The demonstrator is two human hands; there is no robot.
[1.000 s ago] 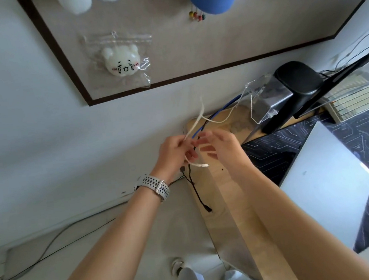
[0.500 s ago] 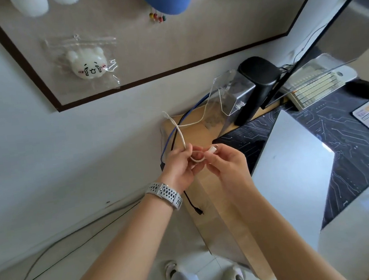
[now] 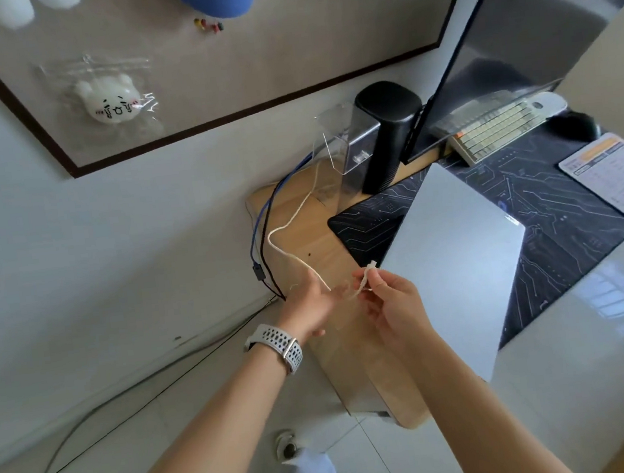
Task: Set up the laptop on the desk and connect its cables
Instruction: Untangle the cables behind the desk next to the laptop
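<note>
a person's two bare hands work over the left end of a wooden desk (image 3: 314, 236). the right hand (image 3: 391, 299) pinches the plug end of a white cable (image 3: 292, 215) between thumb and forefinger, other fingers loosely curled. the left hand (image 3: 308, 304), a white watch (image 3: 278, 345) on its wrist, is half open, the same cable running across its fingers. the cable loops back toward a clear stand (image 3: 335, 144). just right of the hands, a closed silver laptop (image 3: 456, 255) lies on a dark desk mat (image 3: 371, 221).
</note>
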